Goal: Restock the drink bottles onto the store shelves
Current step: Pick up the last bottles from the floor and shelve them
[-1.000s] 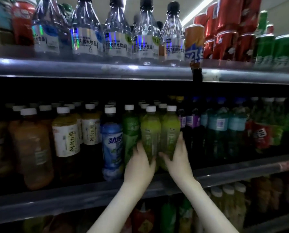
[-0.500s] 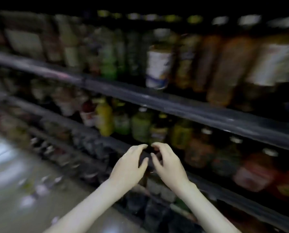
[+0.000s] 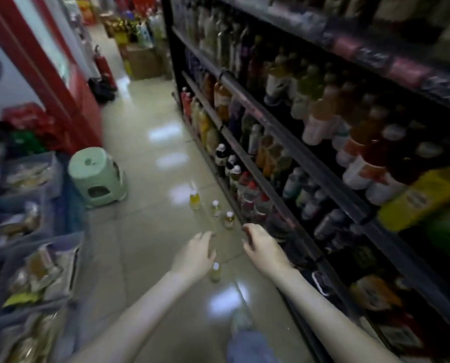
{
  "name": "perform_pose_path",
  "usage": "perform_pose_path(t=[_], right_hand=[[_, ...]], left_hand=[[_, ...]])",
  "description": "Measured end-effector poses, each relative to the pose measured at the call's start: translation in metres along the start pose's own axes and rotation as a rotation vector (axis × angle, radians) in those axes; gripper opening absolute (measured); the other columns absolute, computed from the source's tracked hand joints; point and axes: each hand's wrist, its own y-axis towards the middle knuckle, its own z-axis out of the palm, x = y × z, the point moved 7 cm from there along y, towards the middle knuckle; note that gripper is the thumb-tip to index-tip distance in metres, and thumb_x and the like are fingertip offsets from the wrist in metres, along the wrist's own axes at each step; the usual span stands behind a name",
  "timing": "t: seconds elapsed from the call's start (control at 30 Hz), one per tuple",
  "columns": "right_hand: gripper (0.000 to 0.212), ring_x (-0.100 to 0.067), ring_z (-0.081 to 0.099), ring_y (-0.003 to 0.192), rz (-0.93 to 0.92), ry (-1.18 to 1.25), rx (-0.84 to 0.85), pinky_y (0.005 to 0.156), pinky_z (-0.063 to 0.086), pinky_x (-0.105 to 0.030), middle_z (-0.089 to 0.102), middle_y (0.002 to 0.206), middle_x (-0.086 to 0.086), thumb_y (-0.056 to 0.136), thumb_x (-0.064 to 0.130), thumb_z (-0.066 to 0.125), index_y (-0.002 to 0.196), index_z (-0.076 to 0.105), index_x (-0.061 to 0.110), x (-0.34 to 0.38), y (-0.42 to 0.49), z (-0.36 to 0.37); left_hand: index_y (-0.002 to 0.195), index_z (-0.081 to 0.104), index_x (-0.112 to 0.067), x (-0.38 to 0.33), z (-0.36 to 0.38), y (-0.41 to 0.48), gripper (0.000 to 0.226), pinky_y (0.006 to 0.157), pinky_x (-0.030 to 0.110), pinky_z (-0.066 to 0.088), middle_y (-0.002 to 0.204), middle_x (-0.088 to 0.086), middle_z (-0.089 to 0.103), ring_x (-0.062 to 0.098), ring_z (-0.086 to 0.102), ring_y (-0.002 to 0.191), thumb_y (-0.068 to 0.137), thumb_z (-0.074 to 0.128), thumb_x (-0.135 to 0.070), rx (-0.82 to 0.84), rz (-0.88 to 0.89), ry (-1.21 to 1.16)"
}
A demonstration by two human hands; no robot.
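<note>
Hovering low over the tiled floor [image 3: 145, 231], the left hand [image 3: 195, 255] and the right hand [image 3: 263, 247] are both empty, with fingers loosely bent and gripping nothing. Four white-capped drink bottles [image 3: 214, 207] stand upright on the floor near the foot of the shelves [image 3: 354, 208] — three in a loose row beyond the hands, and the nearest bottle [image 3: 215, 272] between the two wrists. The shelves on the right are packed with bottles. A pale green stool [image 3: 98, 174] stands to the left.
</note>
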Motion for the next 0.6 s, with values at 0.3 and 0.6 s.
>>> perform_pose_path(t=[0.3, 0.6], right_hand=[[0.039, -0.023, 0.043, 0.124, 0.031, -0.166, 0.397, 0.093, 0.038, -0.030, 0.046, 0.133, -0.006, 0.097, 0.011, 0.039, 0.136, 0.041, 0.012, -0.070, 0.180, 0.174], [0.048, -0.029, 0.054, 0.109, 0.032, -0.361, 0.631, 0.083, 0.046, -0.036, 0.054, 0.123, -0.012, 0.089, 0.009, 0.053, 0.135, 0.041, 0.014, -0.162, 0.243, 0.378]], left_hand=[[0.136, 0.045, -0.016, 0.166, 0.076, 0.147, 0.044, 0.102, 0.031, 0.037, 0.135, 0.008, 0.048, 0.027, 0.044, 0.128, 0.093, 0.051, -0.018, 0.220, -0.179, -0.187], [0.122, 0.058, -0.011, 0.269, 0.214, 0.234, 0.041, 0.079, 0.036, 0.048, 0.118, 0.010, 0.059, 0.032, 0.057, 0.105, 0.081, 0.056, -0.008, 0.195, -0.138, -0.141]])
